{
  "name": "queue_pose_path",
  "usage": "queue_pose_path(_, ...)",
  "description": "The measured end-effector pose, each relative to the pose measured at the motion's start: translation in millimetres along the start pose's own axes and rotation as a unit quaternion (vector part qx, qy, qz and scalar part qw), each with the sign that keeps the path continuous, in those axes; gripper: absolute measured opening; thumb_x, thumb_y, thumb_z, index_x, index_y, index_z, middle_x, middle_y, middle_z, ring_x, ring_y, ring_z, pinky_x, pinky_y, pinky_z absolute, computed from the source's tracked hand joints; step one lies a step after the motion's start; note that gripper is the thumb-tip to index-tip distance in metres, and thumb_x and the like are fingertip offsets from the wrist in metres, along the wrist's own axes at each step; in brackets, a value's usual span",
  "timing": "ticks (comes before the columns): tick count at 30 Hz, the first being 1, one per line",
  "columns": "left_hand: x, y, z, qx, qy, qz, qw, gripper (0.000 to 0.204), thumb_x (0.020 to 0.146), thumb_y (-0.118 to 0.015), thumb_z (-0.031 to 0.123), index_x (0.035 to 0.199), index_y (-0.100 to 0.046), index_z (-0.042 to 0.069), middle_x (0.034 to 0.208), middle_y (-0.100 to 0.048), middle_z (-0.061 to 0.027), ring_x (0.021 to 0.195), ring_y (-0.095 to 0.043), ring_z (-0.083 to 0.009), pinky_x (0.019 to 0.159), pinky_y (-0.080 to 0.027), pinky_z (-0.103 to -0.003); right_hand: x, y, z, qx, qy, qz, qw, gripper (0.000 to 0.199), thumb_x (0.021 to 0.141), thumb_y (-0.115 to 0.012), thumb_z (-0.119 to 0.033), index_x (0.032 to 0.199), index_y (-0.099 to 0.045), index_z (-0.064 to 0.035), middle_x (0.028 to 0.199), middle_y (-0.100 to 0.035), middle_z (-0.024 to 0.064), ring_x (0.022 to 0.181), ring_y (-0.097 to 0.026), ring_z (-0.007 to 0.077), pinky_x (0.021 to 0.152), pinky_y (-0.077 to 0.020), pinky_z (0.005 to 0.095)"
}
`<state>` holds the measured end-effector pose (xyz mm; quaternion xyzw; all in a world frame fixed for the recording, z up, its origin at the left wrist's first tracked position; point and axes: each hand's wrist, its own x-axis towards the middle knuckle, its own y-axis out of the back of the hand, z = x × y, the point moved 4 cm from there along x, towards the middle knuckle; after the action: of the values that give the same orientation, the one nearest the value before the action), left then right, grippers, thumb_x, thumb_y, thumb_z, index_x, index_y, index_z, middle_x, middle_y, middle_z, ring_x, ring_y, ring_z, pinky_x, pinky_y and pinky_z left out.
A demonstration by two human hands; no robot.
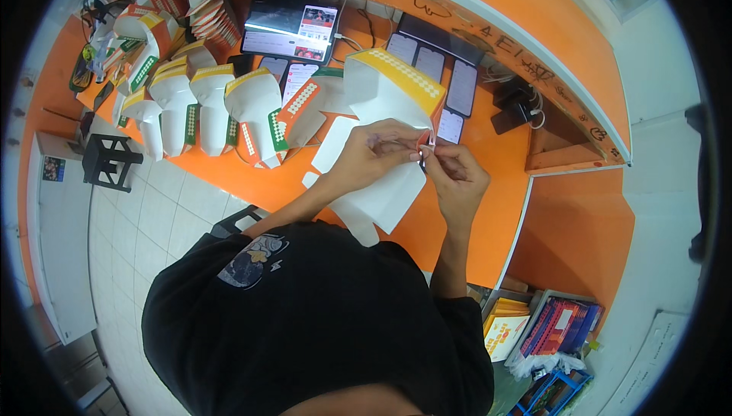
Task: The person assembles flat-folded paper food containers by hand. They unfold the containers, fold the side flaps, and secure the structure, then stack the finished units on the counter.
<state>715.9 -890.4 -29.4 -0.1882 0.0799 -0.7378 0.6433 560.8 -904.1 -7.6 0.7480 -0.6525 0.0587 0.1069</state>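
My left hand (372, 154) and my right hand (459, 175) meet above the orange desk, thumbs and fingertips pinched together. Between the fingertips is a small reddish and white piece (424, 141); whether it is loose or part of a carton, I cannot tell. Just beyond the hands stands a large open paper food carton (396, 84), yellow and orange outside and white inside. White unfolded card (385, 199) lies under my wrists, its flaps spreading toward my body. How the card joins the carton is hidden by my hands.
Several folded cartons (212, 96) line the left of the desk (492, 210), with a stack of nested ones (213, 23) behind. A tablet (293, 23), phones (462, 88) and cables are at the back. A black stool (110, 161) stands left; books (560, 328) sit lower right.
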Motion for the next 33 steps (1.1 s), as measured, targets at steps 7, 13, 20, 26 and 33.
queue_pose_path(7, 1, 6, -2, 0.029, 0.016, -0.042, 0.999, 0.032, 0.082, -0.068, -0.003, 0.113, -0.061, -0.005, 0.11, -0.062, -0.0109, 0.101, -0.063, -0.0168, 0.092, -0.052, -0.028, -2, 1, 7, 0.007, -0.023, -0.027, 0.999, 0.008, 0.079, -0.07, 0.006, 0.087, -0.07, 0.0057, 0.097, -0.068, 0.0145, 0.094, -0.067, 0.0178, 0.078, -0.0558, 0.0256)
queue_pose_path(13, 4, 6, 0, 0.109, 0.031, -0.038, 0.993, 0.03, 0.088, -0.066, 0.01, 0.114, -0.061, -0.005, 0.11, -0.061, -0.0103, 0.105, -0.059, -0.0151, 0.088, -0.051, -0.029, -12, -2, 15, 0.011, -0.058, -0.011, 0.998, 0.021, 0.082, -0.069, 0.003, 0.102, -0.066, 0.0059, 0.1, -0.068, 0.0159, 0.095, -0.066, 0.0186, 0.079, -0.0548, 0.027)
queue_pose_path(20, -6, -21, 12, 0.163, 0.01, -0.175, 0.971, 0.027, 0.095, -0.055, 0.016, 0.117, -0.062, 0.001, 0.117, -0.06, -0.0126, 0.111, -0.057, -0.0196, 0.094, -0.046, -0.032, 6, 29, 35, 0.0, -0.078, 0.115, 0.99, 0.028, 0.082, -0.071, 0.002, 0.108, -0.06, 0.0053, 0.1, -0.068, 0.0165, 0.083, -0.066, 0.0128, 0.072, -0.0507, 0.0233)
queue_pose_path(26, 0, 3, 41, 0.397, -0.189, 0.112, 0.891, 0.033, 0.083, -0.072, 0.024, 0.106, -0.063, 0.003, 0.098, -0.061, -0.0109, 0.084, -0.058, -0.0176, 0.065, -0.046, -0.027, -5, 60, 35, -0.005, -0.115, 0.159, 0.981, 0.033, 0.08, -0.075, -0.003, 0.109, -0.062, 0.0061, 0.084, -0.07, 0.0139, 0.073, -0.063, 0.0109, 0.068, -0.0468, 0.0207)
queue_pose_path(33, 8, 12, 1, 0.316, 0.097, 0.014, 0.944, 0.037, 0.094, -0.057, 0.031, 0.098, -0.061, -0.006, 0.061, -0.054, -0.0119, 0.057, -0.054, -0.0172, 0.054, -0.042, -0.032, -6, 49, 54, -0.013, -0.094, 0.119, 0.988, 0.032, 0.079, -0.075, -0.005, 0.107, -0.062, 0.0039, 0.087, -0.068, 0.0091, 0.072, -0.06, 0.0086, 0.064, -0.0451, 0.0211)
